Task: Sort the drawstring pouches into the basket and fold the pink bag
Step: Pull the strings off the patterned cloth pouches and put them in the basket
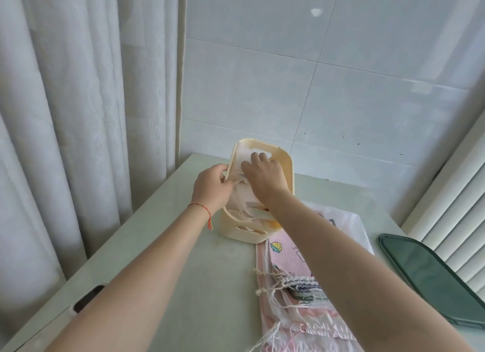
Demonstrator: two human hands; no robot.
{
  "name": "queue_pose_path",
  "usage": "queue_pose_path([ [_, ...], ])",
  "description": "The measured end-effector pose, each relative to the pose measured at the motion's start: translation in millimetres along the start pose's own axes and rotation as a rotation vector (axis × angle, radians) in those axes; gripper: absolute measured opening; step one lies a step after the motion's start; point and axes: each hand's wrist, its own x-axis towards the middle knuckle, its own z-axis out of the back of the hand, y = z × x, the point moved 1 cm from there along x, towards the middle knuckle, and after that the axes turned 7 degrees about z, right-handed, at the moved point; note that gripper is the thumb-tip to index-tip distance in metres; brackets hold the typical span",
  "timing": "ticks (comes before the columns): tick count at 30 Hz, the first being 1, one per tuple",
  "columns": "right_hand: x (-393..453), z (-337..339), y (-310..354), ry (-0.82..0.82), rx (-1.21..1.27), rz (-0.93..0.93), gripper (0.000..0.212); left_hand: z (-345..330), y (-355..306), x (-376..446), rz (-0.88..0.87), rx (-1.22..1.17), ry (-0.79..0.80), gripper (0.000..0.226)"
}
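Observation:
A cream plastic basket [286, 162] stands at the far middle of the table. My left hand [211, 186] grips its left rim. My right hand [265, 173] reaches inside the basket, fingers bent down on a pale pouch [242, 191] lying in it. Whether the right hand holds the pouch cannot be made out. A pink bag [288, 254] with a strawberry print lies flat in front of the basket. Several drawstring pouches [301, 288] with loose cords are piled on it, partly hidden by my right forearm.
A dark green flat case [433, 278] lies at the table's right edge by a white slatted blind. A white plastic sheet [349, 220] sits behind the pink bag. A dark phone [88, 299] lies at the left edge. Curtains hang at left.

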Motion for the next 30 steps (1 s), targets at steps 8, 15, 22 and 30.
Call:
queue_pose_path([
  [8,-1.0,-8.0,6.8,0.240,0.007,-0.060,0.045,2.0,-12.3,-16.9,-0.124,0.007,0.015,0.017],
  [15,-10.1,-9.5,12.9,0.443,0.216,0.176,0.051,3.5,-9.4,-20.0,-0.101,0.030,-0.015,0.006],
  [22,-15.7,-11.6,1.5,0.213,0.677,-0.203,0.050,5.6,8.0,-13.4,0.254,-0.104,-0.068,0.020],
  [30,-45.9,-13.8,-18.8,0.109,0.736,-0.468,0.032,-3.4,-8.0,0.6,0.302,0.234,-0.134,0.038],
])
